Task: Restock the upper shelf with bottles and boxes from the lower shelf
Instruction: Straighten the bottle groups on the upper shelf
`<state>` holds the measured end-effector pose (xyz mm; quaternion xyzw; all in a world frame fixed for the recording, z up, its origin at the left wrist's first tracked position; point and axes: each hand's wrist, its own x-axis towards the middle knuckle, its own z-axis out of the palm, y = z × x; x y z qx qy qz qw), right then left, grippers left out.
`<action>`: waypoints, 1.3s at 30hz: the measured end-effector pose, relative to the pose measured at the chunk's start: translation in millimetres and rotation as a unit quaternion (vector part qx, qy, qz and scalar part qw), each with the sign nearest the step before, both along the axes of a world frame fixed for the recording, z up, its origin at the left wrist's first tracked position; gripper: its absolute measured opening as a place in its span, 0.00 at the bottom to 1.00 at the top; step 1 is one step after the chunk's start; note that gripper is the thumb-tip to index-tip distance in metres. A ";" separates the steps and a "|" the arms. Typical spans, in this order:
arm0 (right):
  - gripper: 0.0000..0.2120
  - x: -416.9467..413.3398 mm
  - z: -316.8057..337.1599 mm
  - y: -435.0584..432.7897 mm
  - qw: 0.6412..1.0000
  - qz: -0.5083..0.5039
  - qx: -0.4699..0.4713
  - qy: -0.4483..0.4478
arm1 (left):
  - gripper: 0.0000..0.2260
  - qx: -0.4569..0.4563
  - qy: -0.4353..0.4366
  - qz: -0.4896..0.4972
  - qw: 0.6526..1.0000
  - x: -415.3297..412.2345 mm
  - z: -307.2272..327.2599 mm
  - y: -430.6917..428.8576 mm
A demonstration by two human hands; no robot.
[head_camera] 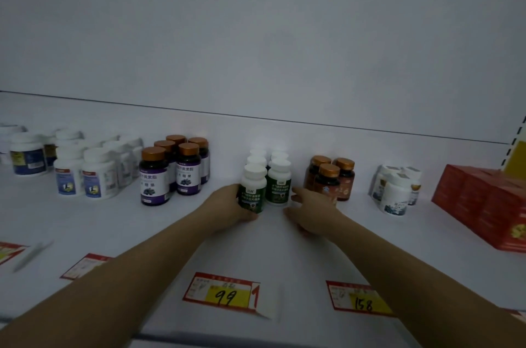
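One upright green-label bottle (252, 191), cap up, in the left hand (227, 202), fingers round it; right hand (311, 212) fingers apparently loose.

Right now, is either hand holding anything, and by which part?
The left hand grips the front-left green-label bottle round its lower body. The right hand holds nothing, open beside the neighbouring bottle.

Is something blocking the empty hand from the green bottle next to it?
No, nothing visible. The right hand is right beside the right green bottle, with only bare shelf between. The brown bottles stand behind the hand.
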<state>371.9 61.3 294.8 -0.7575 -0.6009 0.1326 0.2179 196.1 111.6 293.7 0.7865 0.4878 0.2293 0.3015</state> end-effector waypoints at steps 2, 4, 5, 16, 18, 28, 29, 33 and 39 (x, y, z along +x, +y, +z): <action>0.24 -2.7 0.0 -1.0 1.000 0.011 0.007 -0.019 | 0.26 0.002 0.003 -0.004 1.000 -0.3 -0.7 1.1; 0.19 -5.1 0.8 -1.7 0.999 0.017 0.013 -0.046 | 0.25 0.005 0.011 -0.009 1.000 -0.2 -0.3 2.1; 0.19 -5.8 1.4 -2.1 0.998 0.018 0.013 -0.051 | 0.25 0.009 0.016 -0.011 1.000 0.1 0.0 2.5; 0.22 -6.9 19.5 -39.5 0.997 0.012 -0.021 0.077 | 0.33 -0.018 0.136 0.029 0.990 -11.2 14.2 -9.5; 0.19 3.5 22.6 -57.8 0.995 0.006 -0.046 0.084 | 0.31 0.018 0.206 0.009 0.978 -16.0 20.2 -23.5; 0.26 78.8 18.5 -68.8 0.997 -0.043 -0.042 0.051 | 0.25 -0.043 -0.027 -0.059 0.997 106.2 8.2 -54.1; 0.26 80.8 17.5 -64.6 0.998 -0.027 -0.036 0.041 | 0.22 -0.035 -0.040 -0.046 0.997 114.9 5.7 -49.2; 0.22 90.0 15.0 -47.6 0.998 0.040 -0.032 0.024 | 0.08 0.020 -0.043 -0.015 0.999 132.8 -2.7 -37.5; 0.20 102.1 6.8 -41.3 0.997 0.070 -0.024 0.027 | 0.19 0.033 -0.007 0.003 0.999 139.6 -6.6 -35.6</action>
